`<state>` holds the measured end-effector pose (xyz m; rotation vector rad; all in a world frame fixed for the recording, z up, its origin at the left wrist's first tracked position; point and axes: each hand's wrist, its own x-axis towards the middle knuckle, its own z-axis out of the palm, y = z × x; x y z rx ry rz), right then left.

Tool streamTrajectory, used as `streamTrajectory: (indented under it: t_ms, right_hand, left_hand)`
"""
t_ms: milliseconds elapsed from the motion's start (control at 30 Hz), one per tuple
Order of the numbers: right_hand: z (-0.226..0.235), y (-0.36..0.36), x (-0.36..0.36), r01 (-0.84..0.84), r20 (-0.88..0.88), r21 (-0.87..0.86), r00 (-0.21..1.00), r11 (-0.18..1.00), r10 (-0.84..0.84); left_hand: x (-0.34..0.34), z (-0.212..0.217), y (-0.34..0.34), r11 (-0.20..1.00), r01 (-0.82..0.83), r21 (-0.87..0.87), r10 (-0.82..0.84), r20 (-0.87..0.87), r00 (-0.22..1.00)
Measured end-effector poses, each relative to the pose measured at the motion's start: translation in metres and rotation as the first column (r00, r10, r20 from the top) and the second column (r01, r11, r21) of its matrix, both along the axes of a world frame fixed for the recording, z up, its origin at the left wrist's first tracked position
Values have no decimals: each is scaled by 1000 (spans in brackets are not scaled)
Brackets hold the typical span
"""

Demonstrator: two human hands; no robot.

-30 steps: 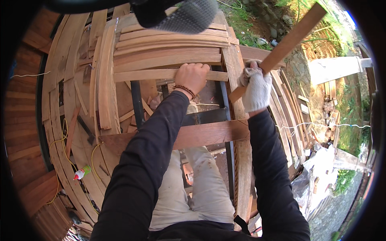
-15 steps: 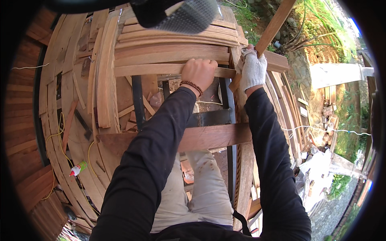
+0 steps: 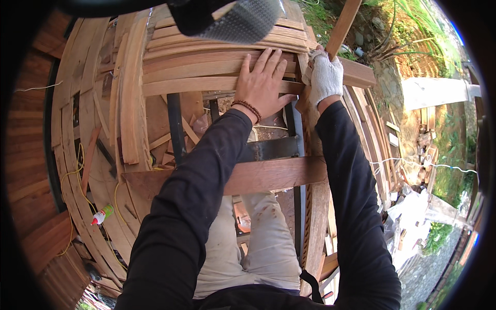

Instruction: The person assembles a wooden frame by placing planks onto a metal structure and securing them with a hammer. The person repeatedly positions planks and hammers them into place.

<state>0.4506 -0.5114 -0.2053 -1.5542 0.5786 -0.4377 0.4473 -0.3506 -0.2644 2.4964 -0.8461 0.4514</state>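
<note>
Far slats already laid; left hand flat & open on them, gloved right hand gripping upright stick, near frame gaps unfilled.

Reddish-brown wooden slats under the bare left hand; white knit glove on the right hand; black sleeves; beige trousers; dark beaded bracelet

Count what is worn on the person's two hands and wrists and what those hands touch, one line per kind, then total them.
White work glove, on the right hand: 1
Beaded bracelet, on the left wrist: 1
Wooden stick, in the gloved right hand's grip: 1
Wooden slat under the flat, bare left hand: 1
Total: 4
</note>
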Motion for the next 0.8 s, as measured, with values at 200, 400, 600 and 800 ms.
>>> streamTrajectory:
  t_ms: [200,400,600,800]
  right_hand:
    - [-2,-5,5,-28,-37,85,999,996,31]
    - [-10,-12,11,-12,11,126,1000,992,10]
    - [-3,-6,11,13,-42,143,999,990,-8]
    - [-11,-9,17,-1,24,104,1000,995,-1]
  left_hand:
    - [2,-4,-6,966,-107,236,99,49,994]
    - [6,-13,-9,980,-94,175,85,57,995]
    - [9,-16,-9,981,-98,169,88,64,994]
    - [11,-20,-11,986,-102,132,91,88,992]
